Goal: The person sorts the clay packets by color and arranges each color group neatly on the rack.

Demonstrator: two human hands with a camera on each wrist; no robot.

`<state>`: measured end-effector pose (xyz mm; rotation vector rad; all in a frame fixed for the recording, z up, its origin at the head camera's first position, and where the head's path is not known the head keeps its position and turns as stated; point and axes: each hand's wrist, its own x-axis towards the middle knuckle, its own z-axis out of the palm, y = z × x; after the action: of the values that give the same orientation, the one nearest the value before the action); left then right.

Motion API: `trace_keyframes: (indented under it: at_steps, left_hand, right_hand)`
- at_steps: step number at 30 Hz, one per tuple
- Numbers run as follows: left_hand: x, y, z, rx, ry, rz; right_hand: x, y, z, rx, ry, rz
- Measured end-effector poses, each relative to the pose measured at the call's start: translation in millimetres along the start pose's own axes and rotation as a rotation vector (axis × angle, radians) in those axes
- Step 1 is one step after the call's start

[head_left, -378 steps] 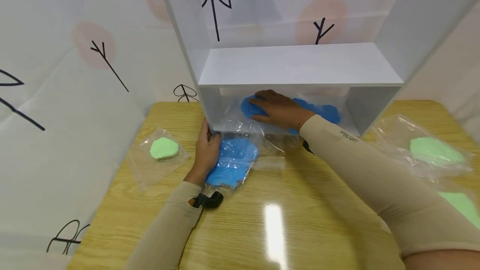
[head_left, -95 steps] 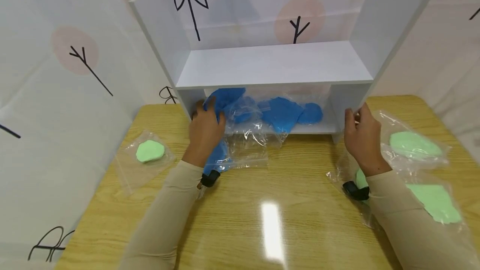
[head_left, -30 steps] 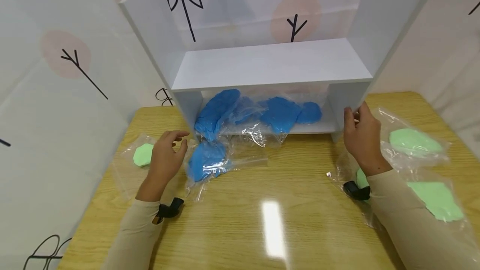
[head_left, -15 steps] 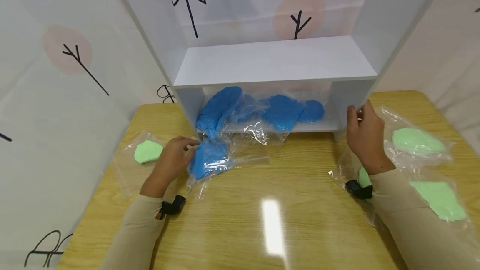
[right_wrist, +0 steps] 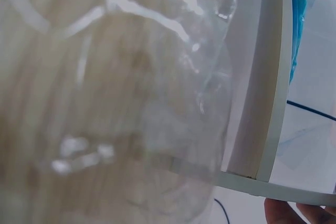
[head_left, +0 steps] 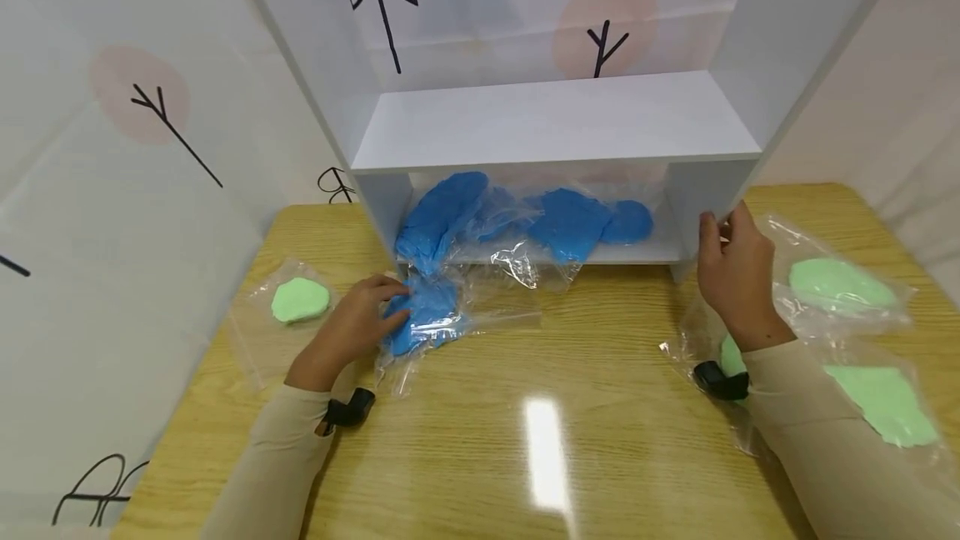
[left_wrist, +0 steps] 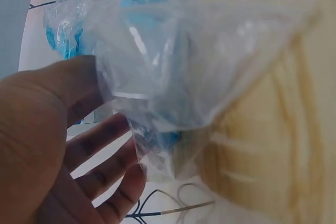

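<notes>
A zip bag of blue clay-like material point(head_left: 437, 300) lies on the table in front of the white shelf unit point(head_left: 555, 119). My left hand point(head_left: 352, 327) reaches it from the left, fingertips touching its left side; thumb and fingers stay apart. The left wrist view has clear plastic point(left_wrist: 157, 72) close beside the spread fingers. My right hand point(head_left: 738, 273) grips the front edge of the unit's right side panel; in the right wrist view only some fingertips point(right_wrist: 281, 212) show. Inside the lower compartment sit more blue bags: a tall one point(head_left: 446, 211) leaning left, others point(head_left: 570, 219) to its right.
One bag with a light green lump point(head_left: 300, 300) lies left on the wooden table point(head_left: 465, 457). More green bags point(head_left: 840, 283) lie right, some partly under the right wrist. Clear plastic point(head_left: 498, 307) hangs over the compartment's front edge. A patterned cloth stands behind.
My right hand went from inside the lower compartment to the right panel. A blue bag came to rest at the compartment's left; my left hand let go and moved to the front bag.
</notes>
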<state>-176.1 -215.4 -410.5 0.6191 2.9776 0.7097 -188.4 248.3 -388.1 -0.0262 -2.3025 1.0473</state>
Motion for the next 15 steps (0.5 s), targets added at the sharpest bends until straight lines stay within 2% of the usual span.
trace_keyframes:
  at_steps: [15]
  left_hand:
    - [-5.8, 4.0, -2.0, 0.073, -0.113, -0.104]
  right_hand:
    - [1.1, 0.8, 0.3, 0.005, 0.015, 0.003]
